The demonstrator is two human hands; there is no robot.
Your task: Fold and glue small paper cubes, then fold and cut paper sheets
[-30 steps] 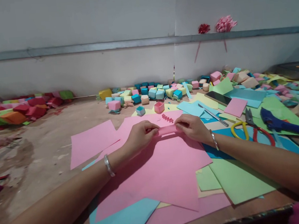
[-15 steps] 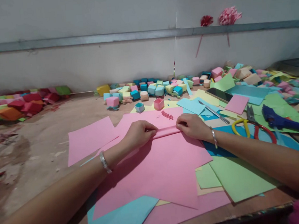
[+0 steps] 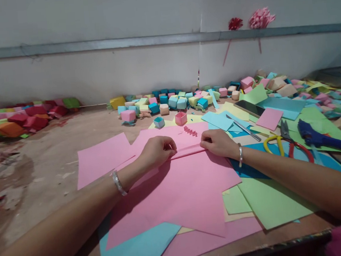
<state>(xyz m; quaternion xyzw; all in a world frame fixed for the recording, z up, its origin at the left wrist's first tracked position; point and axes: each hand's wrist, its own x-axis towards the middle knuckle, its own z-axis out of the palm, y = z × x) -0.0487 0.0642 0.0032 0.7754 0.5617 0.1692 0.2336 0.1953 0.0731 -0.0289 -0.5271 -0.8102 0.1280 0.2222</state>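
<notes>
Narrow folded pink paper strip (image 3: pixel 189 152) lies between the hands, above a pink sheet (image 3: pixel 182 194). Versus 0.5 s earlier: left hand (image 3: pixel 157 151) slightly nearer, fingers looser at strip's left end, grip uncertain; right hand (image 3: pixel 218 143) pinches right end.

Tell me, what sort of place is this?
Probably a papercraft workspace, judging by the pink paper sheets, the scissors with red and yellow handles, and the many small paper boxes.
</notes>
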